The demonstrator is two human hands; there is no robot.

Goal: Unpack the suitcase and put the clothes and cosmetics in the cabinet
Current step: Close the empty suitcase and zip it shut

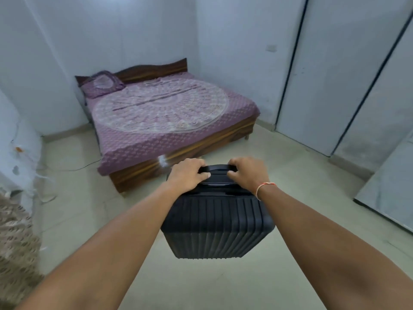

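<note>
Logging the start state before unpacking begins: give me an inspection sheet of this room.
Surface: pale tiled floor, suitcase over it.
Job's things: black ribbed suitcase, closed; cabinet doors at right, closed.
Clutter: patterned cloth at left edge.
Grippers: left hand and right hand both grip the suitcase handle.
Cables: thin cable on floor left of bed.
Surroundings: bed with purple sheet, pillow, white walls.

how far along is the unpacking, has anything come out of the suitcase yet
Nothing looks unpacked: the black suitcase is closed. In hand: the left hand and right hand both grip its top handle, facing the bed. Left: opening it and moving everything into the cabinet.
</note>
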